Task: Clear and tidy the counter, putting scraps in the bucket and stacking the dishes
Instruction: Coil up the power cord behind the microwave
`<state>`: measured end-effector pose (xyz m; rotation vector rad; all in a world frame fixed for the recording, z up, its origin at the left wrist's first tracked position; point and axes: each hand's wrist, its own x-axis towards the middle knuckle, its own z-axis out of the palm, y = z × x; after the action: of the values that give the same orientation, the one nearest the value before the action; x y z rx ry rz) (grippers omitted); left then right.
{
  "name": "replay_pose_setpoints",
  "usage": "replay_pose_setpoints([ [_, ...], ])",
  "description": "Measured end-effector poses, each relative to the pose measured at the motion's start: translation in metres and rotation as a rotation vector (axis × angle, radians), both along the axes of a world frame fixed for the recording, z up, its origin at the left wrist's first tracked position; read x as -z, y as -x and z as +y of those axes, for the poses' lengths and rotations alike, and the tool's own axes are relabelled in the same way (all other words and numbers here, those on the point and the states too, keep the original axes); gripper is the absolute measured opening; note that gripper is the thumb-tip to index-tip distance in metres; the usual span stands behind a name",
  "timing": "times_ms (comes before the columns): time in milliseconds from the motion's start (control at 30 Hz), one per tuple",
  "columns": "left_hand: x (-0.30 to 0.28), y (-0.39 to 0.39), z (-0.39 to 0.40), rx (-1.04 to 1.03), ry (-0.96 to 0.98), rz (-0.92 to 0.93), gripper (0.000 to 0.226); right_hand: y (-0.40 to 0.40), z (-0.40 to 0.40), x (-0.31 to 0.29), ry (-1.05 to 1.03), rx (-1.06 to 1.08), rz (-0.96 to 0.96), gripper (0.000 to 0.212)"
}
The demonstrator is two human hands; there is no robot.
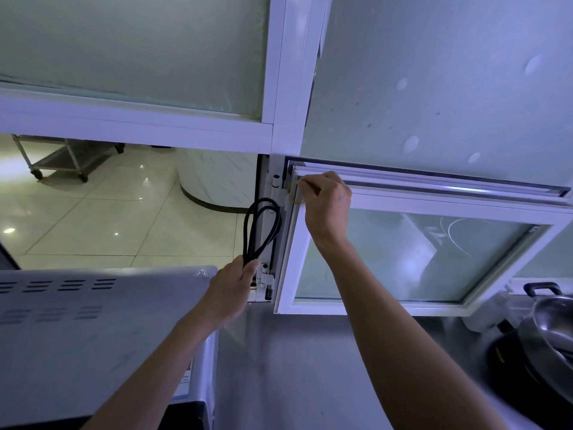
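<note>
**Cable tidied away at the window**

Head view: the left hand (231, 285) grips a looped black cable (262, 229); the right hand (325, 201), above it, pinches something small at the window frame (291, 243). Likely hanging the cord; next, loop it securely. The stacked pans (548, 330) sit far right on the counter (310, 367).

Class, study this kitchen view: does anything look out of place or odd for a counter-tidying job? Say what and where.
Yes. The left hand holds a coiled black cord up beside the window frame, while the right hand pinches something small at the frame's upper corner. Neither touches scraps or dishes. The pots sit at the far right.
</note>
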<state>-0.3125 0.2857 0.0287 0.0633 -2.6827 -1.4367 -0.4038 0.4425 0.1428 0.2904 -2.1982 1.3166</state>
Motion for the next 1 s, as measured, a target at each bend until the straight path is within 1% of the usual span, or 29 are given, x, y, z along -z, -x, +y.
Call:
replay_pose_setpoints([
  [100,0.003,-0.001,-0.001,-0.012,-0.025,-0.015,0.033,-0.002,-0.003,0.0,-0.006,-0.023,0.011,0.015],
  [233,0.006,-0.004,-0.001,-0.024,-0.037,-0.017,0.033,-0.013,0.002,0.011,0.079,-0.051,-0.005,0.014],
  [400,0.013,-0.009,0.002,0.011,-0.025,-0.045,0.035,-0.037,0.022,0.041,0.223,-0.037,-0.121,0.016],
  [500,0.018,-0.01,0.006,0.021,-0.023,-0.045,0.031,-0.048,0.032,0.06,0.283,-0.052,-0.225,0.015],
  [700,0.032,-0.017,0.011,0.009,0.083,-0.056,0.034,-0.071,0.05,0.097,0.399,-0.03,-0.404,0.028],
  [1000,0.05,-0.035,0.023,0.04,0.331,-0.097,0.034,-0.109,0.072,0.133,0.665,-0.053,-0.609,0.022],
])
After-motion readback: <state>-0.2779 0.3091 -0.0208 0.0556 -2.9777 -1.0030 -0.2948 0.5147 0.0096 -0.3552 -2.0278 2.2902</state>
